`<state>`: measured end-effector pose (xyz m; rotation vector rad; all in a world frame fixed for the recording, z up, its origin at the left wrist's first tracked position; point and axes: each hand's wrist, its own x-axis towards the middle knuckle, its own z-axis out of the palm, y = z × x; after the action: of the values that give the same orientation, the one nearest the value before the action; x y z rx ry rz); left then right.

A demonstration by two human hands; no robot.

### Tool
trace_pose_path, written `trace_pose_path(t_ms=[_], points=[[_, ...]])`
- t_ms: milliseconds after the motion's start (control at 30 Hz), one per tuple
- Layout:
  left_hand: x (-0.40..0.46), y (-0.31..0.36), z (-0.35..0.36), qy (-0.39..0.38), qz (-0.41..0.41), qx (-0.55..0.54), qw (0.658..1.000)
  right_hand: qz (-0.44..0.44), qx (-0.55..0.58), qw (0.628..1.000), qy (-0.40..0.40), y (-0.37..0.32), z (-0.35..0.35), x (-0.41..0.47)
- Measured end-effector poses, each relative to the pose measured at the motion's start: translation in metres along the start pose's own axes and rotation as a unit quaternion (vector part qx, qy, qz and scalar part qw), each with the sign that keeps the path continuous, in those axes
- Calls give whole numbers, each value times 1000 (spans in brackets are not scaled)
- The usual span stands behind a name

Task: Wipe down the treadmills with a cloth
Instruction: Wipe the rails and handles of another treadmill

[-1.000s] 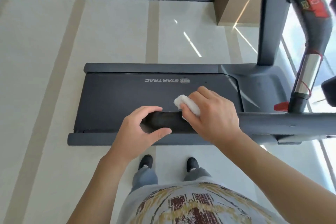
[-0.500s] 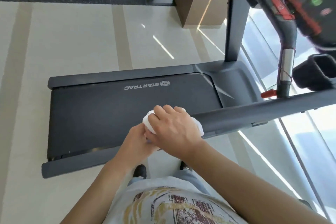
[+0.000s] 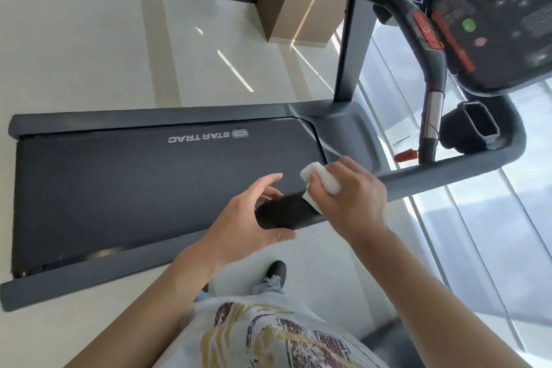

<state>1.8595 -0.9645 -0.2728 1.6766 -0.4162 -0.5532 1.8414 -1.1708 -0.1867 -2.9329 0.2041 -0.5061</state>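
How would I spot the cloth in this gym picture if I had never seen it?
Find the treadmill with its long dark belt, then follow its near handrail toward its black end. The right hand grips the cloth against that rail. It is the only white, folded thing among dark grey parts.

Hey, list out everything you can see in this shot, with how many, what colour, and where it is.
treadmill: one, dark grey, across the middle.
belt: one, black, white STAR TRAC lettering, on the deck.
handrail: one, grey, black foam end, nearest the person.
console: one, black with green and red buttons, upper right, blurred.
cup holder: one, black, below the console.
cloth: one, white, on the handrail.
box: one, brown, on the floor beyond the treadmill.
floor: pale cream, beige stripes.
shoe: one in view, black, bottom centre.
shirt: white, printed.
left hand: around the foam end, fingers loosely spread.
right hand: gripping the cloth.
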Motion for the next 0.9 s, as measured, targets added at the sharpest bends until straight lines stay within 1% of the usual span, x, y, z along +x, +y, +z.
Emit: trace_pose_path(t_ms=[33, 100, 167, 200, 267, 333, 400, 467, 567, 633, 700, 767, 833, 900], points=[[0, -1, -1, 6, 7, -9, 1000, -36, 11, 999, 4, -14, 3, -3], [-2, -1, -3, 26, 23, -29, 999, -137, 25, 990, -5, -42, 12, -10], [-5, -2, -6, 33, 41, -24, 998, -247, 9, 968, -35, -59, 21, -18], [-7, -3, -6, 30, 52, -11, 998, -285, 1, 957, -51, -61, 23, -20], [-11, -3, -4, 28, 63, 1, 998, -328, 11, 942, -70, -57, 22, -18], [-13, -1, 1, 34, 69, -4, 997, -340, 49, 936, -75, -45, 15, -13], [-9, 4, 10, 42, 91, 5, 995, -307, 82, 945, -76, -23, 4, -6], [-1, 14, 19, 42, 118, 48, 991, -250, 119, 958, -82, 6, -6, 0], [19, 31, 36, 40, 133, 164, 977, -165, 140, 974, -65, 48, -14, 4], [33, 44, 47, 59, 146, 249, 956, -130, 121, 983, -43, 69, -17, 4], [42, 52, 55, 69, 141, 312, 937, -101, 104, 989, -22, 87, -19, 4], [45, 52, 58, 89, 133, 324, 933, -69, 89, 994, 11, 100, -18, 2], [44, 48, 58, 112, 138, 298, 938, -28, 71, 996, 46, 101, -14, -1], [45, 47, 58, 126, 139, 269, 945, 1, 52, 997, 61, 89, -10, -4]])
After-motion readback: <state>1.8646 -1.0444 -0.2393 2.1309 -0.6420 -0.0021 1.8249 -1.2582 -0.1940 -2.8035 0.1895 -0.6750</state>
